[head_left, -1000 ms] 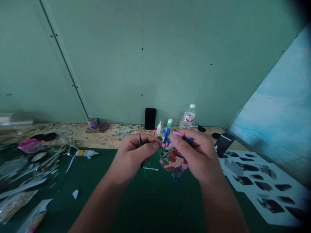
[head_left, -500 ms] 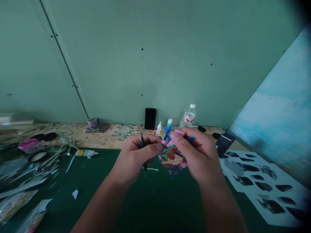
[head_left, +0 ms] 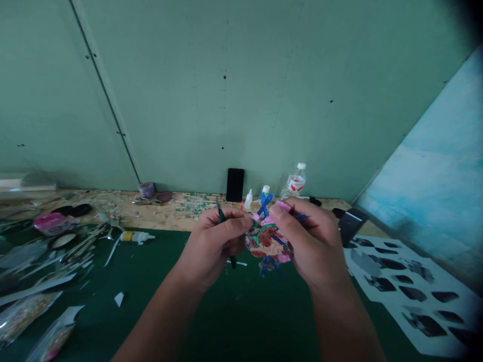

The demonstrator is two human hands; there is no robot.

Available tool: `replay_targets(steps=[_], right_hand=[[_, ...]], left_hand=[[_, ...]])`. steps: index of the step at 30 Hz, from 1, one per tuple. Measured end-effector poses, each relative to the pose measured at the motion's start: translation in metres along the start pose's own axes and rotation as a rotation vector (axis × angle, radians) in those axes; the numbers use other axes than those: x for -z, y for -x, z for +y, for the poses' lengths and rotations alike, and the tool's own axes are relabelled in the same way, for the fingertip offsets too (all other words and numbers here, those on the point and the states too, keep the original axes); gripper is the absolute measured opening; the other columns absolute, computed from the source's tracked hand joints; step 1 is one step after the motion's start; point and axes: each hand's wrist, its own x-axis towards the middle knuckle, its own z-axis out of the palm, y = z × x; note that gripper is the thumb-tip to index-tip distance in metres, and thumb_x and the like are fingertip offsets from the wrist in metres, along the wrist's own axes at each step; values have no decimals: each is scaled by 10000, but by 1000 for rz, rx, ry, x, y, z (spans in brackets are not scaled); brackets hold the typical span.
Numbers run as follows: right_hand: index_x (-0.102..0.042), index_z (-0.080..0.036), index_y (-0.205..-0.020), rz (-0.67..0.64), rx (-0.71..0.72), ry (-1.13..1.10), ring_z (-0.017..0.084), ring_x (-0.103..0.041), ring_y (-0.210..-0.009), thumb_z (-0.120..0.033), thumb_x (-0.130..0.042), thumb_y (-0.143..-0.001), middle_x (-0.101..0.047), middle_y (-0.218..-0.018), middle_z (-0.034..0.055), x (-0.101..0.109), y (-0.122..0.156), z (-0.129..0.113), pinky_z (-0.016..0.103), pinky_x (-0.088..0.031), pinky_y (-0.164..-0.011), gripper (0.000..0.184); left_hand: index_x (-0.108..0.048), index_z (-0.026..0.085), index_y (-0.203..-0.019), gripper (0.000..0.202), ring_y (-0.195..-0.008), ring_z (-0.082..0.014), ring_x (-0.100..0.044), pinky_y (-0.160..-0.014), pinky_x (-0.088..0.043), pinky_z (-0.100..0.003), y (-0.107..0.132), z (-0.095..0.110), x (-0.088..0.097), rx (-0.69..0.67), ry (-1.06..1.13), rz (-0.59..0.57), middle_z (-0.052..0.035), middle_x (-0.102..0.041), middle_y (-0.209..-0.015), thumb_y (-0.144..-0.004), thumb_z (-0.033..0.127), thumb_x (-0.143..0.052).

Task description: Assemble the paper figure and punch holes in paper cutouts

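My right hand [head_left: 307, 234] is closed on the right edge of a round, colourful decorated ornament [head_left: 268, 240], thumb in front. A blue ribbon bow [head_left: 265, 203] stands at its top, and blue pieces hang below. Under the right thumb and fingers a pink piece [head_left: 283, 205] sticks out. My left hand [head_left: 215, 236] is closed around a slim, dark green pointed tool [head_left: 221, 215], which slants down through the fingers. Its thumb and index fingertips meet at the ornament's upper left edge; whether they pinch anything there is too small to tell.
A glue bottle [head_left: 138, 237], bagged bits [head_left: 28, 317] and messy tools lie left on the green mat [head_left: 158, 311]. Behind stand a black phone [head_left: 235, 185], a small white bottle [head_left: 248, 200] and a water bottle [head_left: 295, 182]. Printed sheets [head_left: 411, 322] lie right.
My left thumb and fingertips have shifted slightly up and left against the ornament, showing more of its left side. The view has turned slightly. Both hands keep their holds.
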Motion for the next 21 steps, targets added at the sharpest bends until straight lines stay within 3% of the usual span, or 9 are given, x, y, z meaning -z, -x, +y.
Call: replay_targets(steps=[18,21], right_hand=[[-553,-196,-668,-26,13,-26,92,-344,-541,-327,-606,-913,-376,-581,-51,0,0,2,258,-292,-495,282],[-567,-201,-677,24,43,-49,94,-367,-537,-361,-628,-895,-400,-580,-47,-2,-1,11,252,-307,-492,277]], left_hand=[[-721,161,-688,112,-414,-34,-236,-412,-218,-166,0,-1,1,-41,-14,20,75,-316,-443,-738,257,-747],[-712,151,-686,115,-414,-36,-239,-413,-222,-171,0,-1,-1,-43,-22,40,75,-315,-443,-734,249,-747]])
